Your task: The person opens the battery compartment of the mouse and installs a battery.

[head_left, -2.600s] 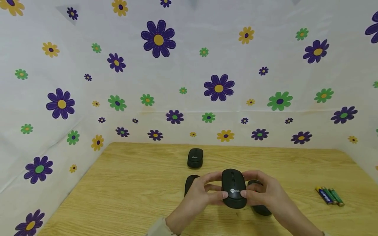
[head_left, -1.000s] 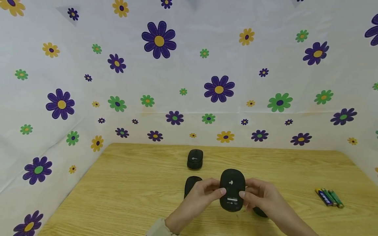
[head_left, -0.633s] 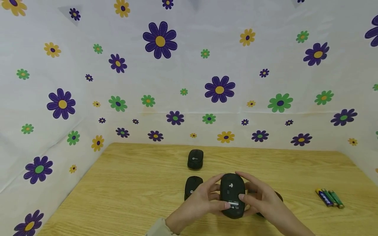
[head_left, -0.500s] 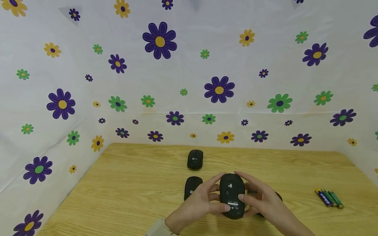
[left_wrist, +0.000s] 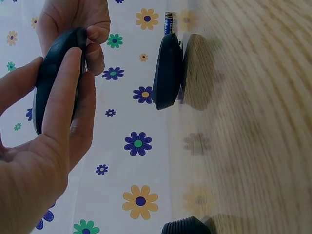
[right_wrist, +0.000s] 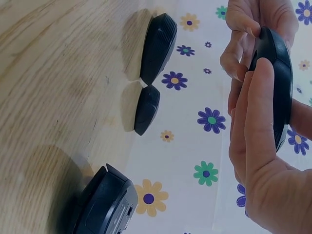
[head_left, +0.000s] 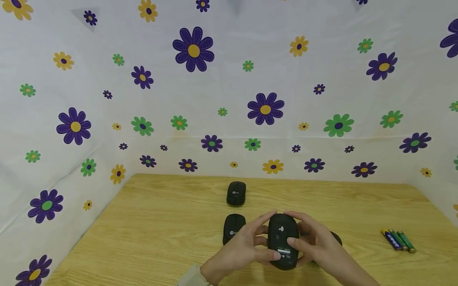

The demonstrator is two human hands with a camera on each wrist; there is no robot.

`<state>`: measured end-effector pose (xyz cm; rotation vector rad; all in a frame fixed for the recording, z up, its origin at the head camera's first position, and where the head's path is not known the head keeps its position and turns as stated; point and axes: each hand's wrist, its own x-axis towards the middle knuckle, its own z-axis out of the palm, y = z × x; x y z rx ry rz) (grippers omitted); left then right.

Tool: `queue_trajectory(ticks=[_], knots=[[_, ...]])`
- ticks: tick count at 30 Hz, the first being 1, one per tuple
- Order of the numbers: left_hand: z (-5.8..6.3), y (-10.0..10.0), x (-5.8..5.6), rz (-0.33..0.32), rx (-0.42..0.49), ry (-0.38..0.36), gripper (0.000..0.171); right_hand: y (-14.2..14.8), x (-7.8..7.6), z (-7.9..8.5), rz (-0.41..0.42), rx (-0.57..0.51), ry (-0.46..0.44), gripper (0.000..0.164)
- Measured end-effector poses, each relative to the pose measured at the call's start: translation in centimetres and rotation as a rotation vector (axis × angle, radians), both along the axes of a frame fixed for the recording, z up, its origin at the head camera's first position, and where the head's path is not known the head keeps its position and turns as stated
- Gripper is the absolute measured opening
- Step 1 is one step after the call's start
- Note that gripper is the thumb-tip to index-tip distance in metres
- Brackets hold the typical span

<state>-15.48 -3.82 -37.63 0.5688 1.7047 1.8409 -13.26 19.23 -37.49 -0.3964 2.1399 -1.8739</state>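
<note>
A black computer mouse (head_left: 280, 238) is held above the table, its underside with a printed label facing the head camera. My left hand (head_left: 243, 246) grips its left edge, thumb on the lower part of the underside. On the opposite edge my right hand (head_left: 318, 242) grips it too, thumb pressing near the middle. In the left wrist view, fingers lie along the top shell of the held mouse (left_wrist: 53, 63); the right wrist view shows the same mouse (right_wrist: 280, 68) between both hands. Fingers partly cover its sides.
Two more black mice stand on the wooden table (head_left: 161, 222): one at the back (head_left: 236, 193), one nearer (head_left: 232, 228). Another mouse (head_left: 336, 238) is mostly hidden behind my right hand. Three batteries (head_left: 398, 240) lie at the right. A flowered cloth (head_left: 222, 79) encloses the table.
The held mouse has turned from logo side to underside facing the head camera. Both hands changed their grip on it and came slightly lower. The batteries and other mice stayed put.
</note>
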Motion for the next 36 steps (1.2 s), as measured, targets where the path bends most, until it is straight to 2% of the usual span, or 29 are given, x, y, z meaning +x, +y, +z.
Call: queue_trajectory(ticks=[9,12,18,24,27,32,36], knots=[[-0.1,0.1,-0.2,-0.004,-0.01,-0.006,0.08,-0.3,0.1,-0.2,0.01,0.021,0.122,0.057],[-0.2,0.1,-0.3,-0.004,-0.012,0.001,0.08,-0.4,0.1,-0.2,0.001,0.039,0.138,0.054],[-0.1,0.3,-0.3,-0.011,-0.016,0.019,0.08,-0.3,-0.1,-0.1,-0.004,0.037,0.115,0.052],[-0.1,0.2,-0.1,-0.023,-0.021,-0.024,0.081,0.3,-0.1,0.0,-0.011,0.048,0.047,0.051],[0.0,0.1,0.0,-0.041,-0.009,-0.031,0.08,0.4,-0.1,0.1,-0.021,0.058,0.064,0.047],[0.0,0.1,0.0,-0.032,0.0,-0.055,0.081,0.2,-0.7,0.9,-0.131,0.115,0.15,0.035],[-0.2,0.1,-0.1,-0.016,-0.013,-0.074,0.083,0.4,-1.2,1.6,-0.23,0.166,0.14,0.023]])
